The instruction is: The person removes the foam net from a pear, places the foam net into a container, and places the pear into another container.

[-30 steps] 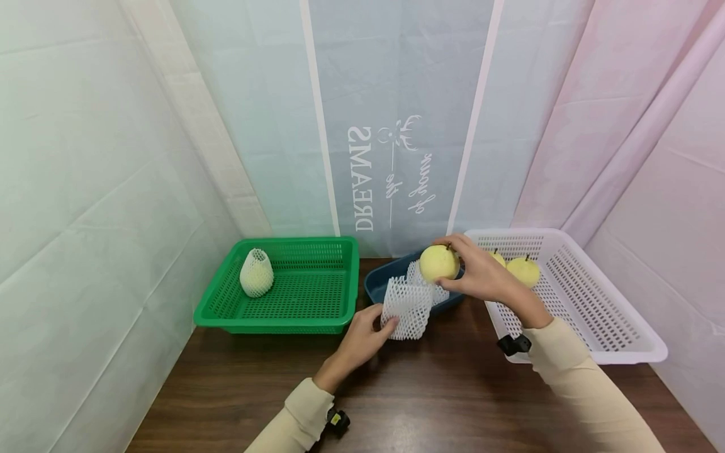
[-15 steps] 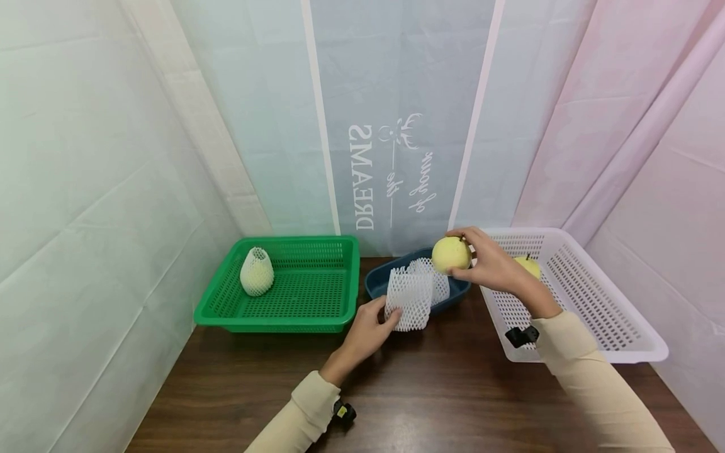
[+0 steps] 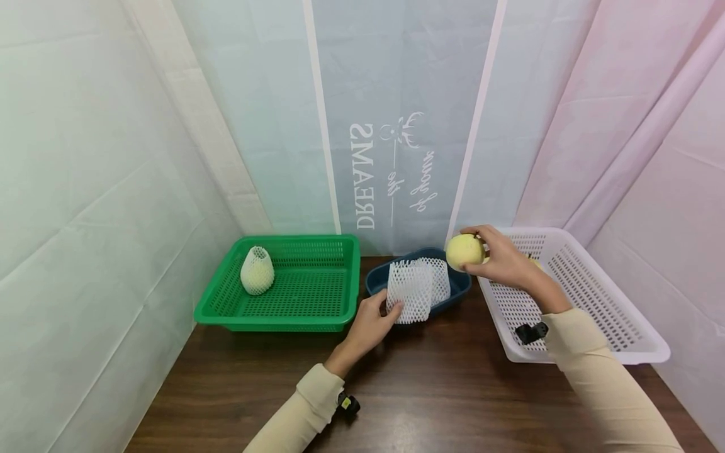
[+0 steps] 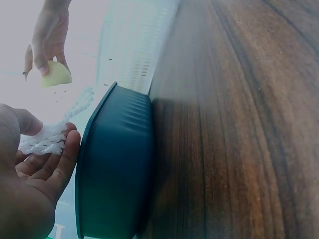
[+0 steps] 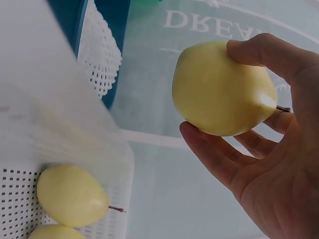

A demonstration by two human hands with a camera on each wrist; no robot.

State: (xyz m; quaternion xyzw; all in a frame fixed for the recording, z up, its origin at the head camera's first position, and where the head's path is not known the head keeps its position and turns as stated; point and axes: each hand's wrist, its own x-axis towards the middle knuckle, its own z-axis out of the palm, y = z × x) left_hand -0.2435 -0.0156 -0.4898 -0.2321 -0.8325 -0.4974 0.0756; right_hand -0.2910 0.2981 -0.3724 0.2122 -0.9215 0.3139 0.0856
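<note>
While the white basket filled the far right corner of the table and the green basket the far left, the blue tray sat between. The right hand gripped a pear above the tray's right end; the left hand pinched a foam net over its near edge.

One left hand, one right hand, one green basket left, one white basket right, one blue basin between, three bare pears visible, one netted fruit, at least two further foam nets, two black wrist devices.
</note>
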